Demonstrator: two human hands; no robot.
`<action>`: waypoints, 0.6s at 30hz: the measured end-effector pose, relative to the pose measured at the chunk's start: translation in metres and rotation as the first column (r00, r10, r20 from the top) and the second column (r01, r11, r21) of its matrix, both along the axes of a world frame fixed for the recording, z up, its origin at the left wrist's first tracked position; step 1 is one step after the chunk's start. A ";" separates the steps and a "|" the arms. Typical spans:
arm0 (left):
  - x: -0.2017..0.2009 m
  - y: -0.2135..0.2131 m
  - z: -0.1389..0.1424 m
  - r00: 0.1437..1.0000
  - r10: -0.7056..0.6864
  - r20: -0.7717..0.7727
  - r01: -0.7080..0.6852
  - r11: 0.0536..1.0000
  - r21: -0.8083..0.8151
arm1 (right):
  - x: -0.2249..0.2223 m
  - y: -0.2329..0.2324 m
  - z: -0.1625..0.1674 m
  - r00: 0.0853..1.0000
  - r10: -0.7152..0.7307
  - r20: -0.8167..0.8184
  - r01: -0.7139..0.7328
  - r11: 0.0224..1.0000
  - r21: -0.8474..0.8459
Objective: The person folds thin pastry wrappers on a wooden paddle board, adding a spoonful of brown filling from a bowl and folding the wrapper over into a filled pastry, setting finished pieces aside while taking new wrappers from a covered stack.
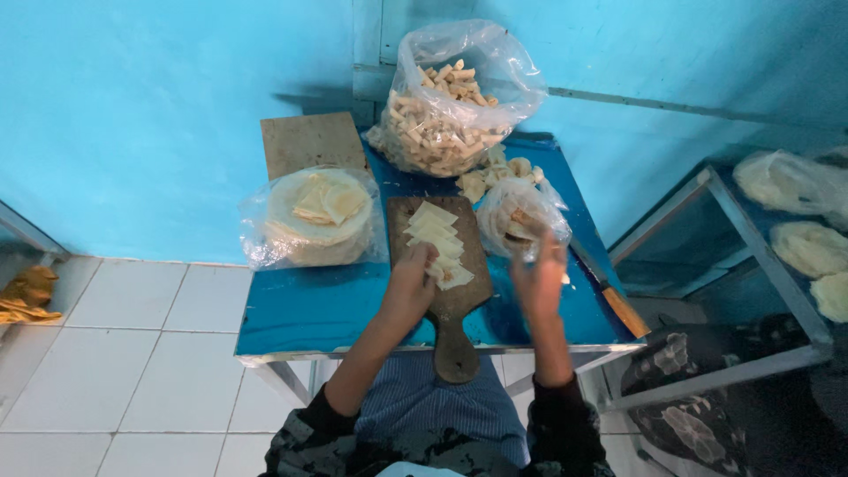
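We saw the left hand (412, 281) resting with fingers flat on the row of pale dough strips (438, 240) lying along the wooden board (450, 300). Just right of the board, the right hand (541, 276) hovered, fingers loosely spread and holding nothing, under a small plastic bag (517, 216).

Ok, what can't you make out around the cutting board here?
Head view only:
- Left hand hides the dough slices beneath it.
- Right hand: blurred; its grip unclear.
- Small plastic bag: contents veiled by crinkled film.
- Knife: blade hard to see against the blue table.
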State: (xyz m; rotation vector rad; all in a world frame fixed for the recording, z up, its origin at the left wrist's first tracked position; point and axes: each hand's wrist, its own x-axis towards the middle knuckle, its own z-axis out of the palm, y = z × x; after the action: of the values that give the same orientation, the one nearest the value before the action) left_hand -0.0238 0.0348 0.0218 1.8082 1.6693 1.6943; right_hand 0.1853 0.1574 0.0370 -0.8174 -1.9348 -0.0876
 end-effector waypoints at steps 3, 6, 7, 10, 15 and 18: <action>0.001 -0.006 0.005 0.994 0.076 -0.078 -0.076 0.997 0.003 | -0.020 -0.026 -0.009 0.982 0.190 0.018 -0.183 0.964 -0.195; 0.000 -0.006 0.005 0.988 0.115 -0.105 -0.115 0.993 0.012 | -0.032 -0.039 -0.010 0.983 0.179 0.047 -0.149 0.915 -0.374; -0.001 -0.005 0.003 0.989 0.108 -0.101 -0.111 0.994 -0.020 | -0.035 -0.041 -0.009 0.982 0.183 0.042 -0.155 0.916 -0.370; -0.001 -0.002 -0.003 0.992 0.086 -0.091 -0.096 0.990 -0.102 | -0.040 -0.044 -0.006 0.983 0.185 -0.001 -0.162 0.858 -0.487; -0.001 0.002 -0.009 0.996 0.058 -0.060 -0.066 0.988 -0.143 | -0.043 -0.045 -0.005 0.983 0.183 -0.026 -0.175 0.876 -0.450; 0.000 0.001 -0.007 0.993 0.075 -0.095 -0.083 0.993 -0.083 | -0.044 -0.047 -0.008 0.982 0.186 -0.022 -0.179 0.902 -0.394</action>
State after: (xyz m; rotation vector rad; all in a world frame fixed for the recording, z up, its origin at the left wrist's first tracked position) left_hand -0.0239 0.0356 0.0144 1.8293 1.8440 1.5638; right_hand 0.1416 0.1105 0.0295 -0.8895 -2.0661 0.4252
